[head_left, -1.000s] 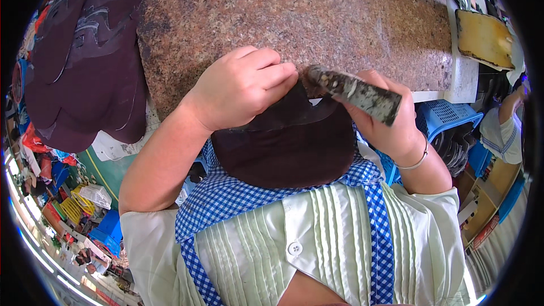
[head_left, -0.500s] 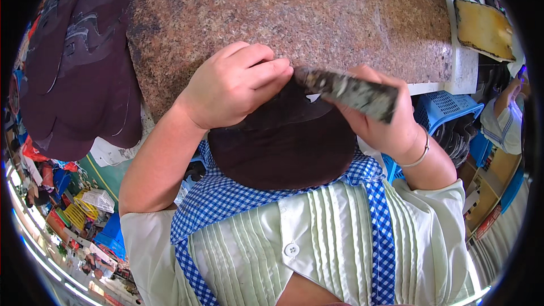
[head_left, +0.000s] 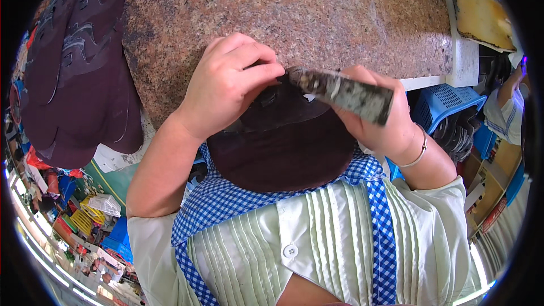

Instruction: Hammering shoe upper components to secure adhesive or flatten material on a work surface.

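Observation:
A dark maroon shoe-upper piece [head_left: 283, 156] with a rounded near edge lies over my lap against the table's edge. Its upper part [head_left: 286, 107] is blacker, with a small white spot near the tool. My left hand [head_left: 229, 85] bends over its far left side, thumb and fingertips pinched together on the edge; the fingertips partly hide what they grip. In my right hand [head_left: 385, 113] is a worn, stained tool [head_left: 351, 96] with a flat, mottled grey-white body. Its narrow brown end meets the piece just right of my left fingertips. The tool's exact kind is unclear.
The speckled brown stone tabletop [head_left: 283, 17] spreads in front of me. Similar dark upper pieces [head_left: 73, 96] are stacked at the left. To the right are a yellowish slab [head_left: 484, 20] and a blue plastic basket [head_left: 447, 105] with dark pieces below it.
My left hand has shifted slightly left, uncovering more of the black part. The tool has moved a little left and down with my right hand.

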Motion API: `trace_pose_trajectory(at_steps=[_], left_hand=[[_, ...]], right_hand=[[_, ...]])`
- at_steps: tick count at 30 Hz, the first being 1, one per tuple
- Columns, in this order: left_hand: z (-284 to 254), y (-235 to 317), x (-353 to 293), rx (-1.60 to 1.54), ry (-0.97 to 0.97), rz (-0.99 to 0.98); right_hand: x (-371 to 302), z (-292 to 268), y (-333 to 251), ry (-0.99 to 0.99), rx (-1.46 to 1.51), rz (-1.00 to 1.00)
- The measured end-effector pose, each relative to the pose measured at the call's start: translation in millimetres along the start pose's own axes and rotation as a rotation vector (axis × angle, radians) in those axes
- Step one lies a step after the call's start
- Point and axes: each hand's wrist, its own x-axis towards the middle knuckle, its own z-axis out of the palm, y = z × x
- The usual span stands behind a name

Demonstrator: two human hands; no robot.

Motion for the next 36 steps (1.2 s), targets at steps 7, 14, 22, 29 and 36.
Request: trace_pose_trajectory(at_steps=[7,14,22,29,36], left_hand=[[-1.1,8.5,-3.8,0.089,-0.014,0.056],[0.7,10.3,-8.1,0.124,0.007,0.085],[-0.8,11.7,-8.2,0.163,0.019,0.064],[2.7,8.5,-10.1,0.01,0.065,-0.087],[3.8,19.5,-13.7,0.193,0.044,0.02]], right_hand=[[1.9,1.3,2.6,-0.011,-0.037,0.01],[7.4,0.7,1.3,0.042,-0.077,-0.052],[10.0,0.4,-12.3,0.003,-0.171,-0.133],[15.3,-2.1,-0.6,0.057,-0.128,-0.111],[16.7,-5.6,-8.2,0.009,-0.1,-0.064]])
